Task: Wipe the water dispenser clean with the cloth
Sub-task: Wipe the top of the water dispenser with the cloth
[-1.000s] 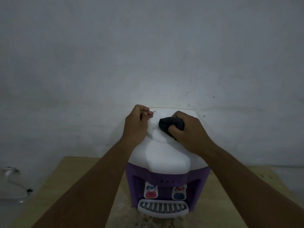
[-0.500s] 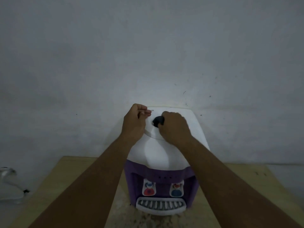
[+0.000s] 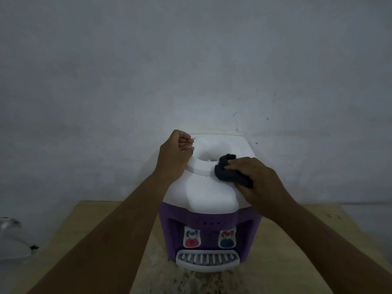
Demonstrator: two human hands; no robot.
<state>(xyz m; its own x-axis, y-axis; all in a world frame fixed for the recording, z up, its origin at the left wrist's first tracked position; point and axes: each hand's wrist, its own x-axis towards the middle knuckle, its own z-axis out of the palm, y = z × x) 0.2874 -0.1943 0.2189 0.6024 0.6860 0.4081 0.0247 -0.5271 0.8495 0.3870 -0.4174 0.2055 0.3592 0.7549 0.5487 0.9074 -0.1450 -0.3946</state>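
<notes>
**A:** Is there any brand or writing on the water dispenser (image 3: 203,194)?

**B:** None that I can read. Its purple front carries two taps on small white plates. The red tap (image 3: 192,239) is on the dispenser's left half and the blue tap (image 3: 227,239) on its right half. Any marks on the plates are too blurred to make out. A white slatted drip tray (image 3: 207,259) juts out at the dispenser's foot.

**A:** Where is the cloth?

**B:** The cloth (image 3: 228,174) is a dark wad on the dispenser's white top, lying over the right rim of the round well sunk into that top. The right hand (image 3: 258,181) holds it. Its grip is closed on the wad, with the fingers laid over it and pressing it onto the plastic.

**A:** And the other hand?

**B:** The left hand (image 3: 176,153) rests against the left edge of the dispenser's top, its grip closed in a loose fist.

**A:** What is around it?

**B:** The dispenser stands on a pale wooden surface (image 3: 101,217), close in front of a plain grey wall (image 3: 191,60) with a few dark specks up to the dispenser's right. Well off to its left, past the surface's edge, lies a white object (image 3: 12,240) with a dark cable end, too dim to identify.

**A:** Does anything stand in the way?

**B:** The left forearm (image 3: 118,230) crosses the surface just left of the dispenser. The right forearm (image 3: 318,234) covers the dispenser's right shoulder, and the right hand hides the top's right side.
</notes>
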